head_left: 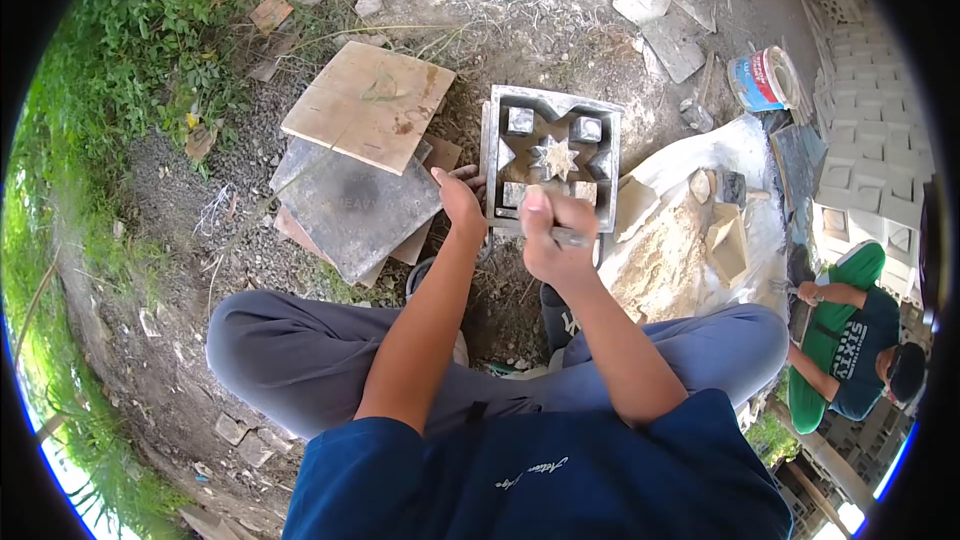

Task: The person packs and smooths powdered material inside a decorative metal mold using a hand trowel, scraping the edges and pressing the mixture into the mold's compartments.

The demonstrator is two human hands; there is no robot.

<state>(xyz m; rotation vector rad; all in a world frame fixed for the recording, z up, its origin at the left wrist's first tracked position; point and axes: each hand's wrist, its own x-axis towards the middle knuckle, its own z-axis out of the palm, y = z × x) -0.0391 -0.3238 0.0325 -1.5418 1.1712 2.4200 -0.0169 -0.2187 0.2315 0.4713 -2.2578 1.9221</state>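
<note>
A square grey metal mould [555,100] lies on the ground in front of me, with raised blocks and a pale, powder-covered star in its middle. My left hand [460,195] is at the mould's left edge, fingers stretched toward it and thumb apart; some fingertips are hard to see. Over the mould's near edge, my right hand [560,240] is closed, slightly blurred, around a small grey metal tool [571,237]. Most of that tool is hidden by the fingers, so its kind is unclear.
Left of the mould lie a wooden board [370,105] and a grey slab [355,205], stacked. To the right, a white sack [715,155] bears a sandy powder heap [660,260] and a cut container [727,245]. A bucket [757,82], patterned blocks [870,130] and another person [850,340] are beyond.
</note>
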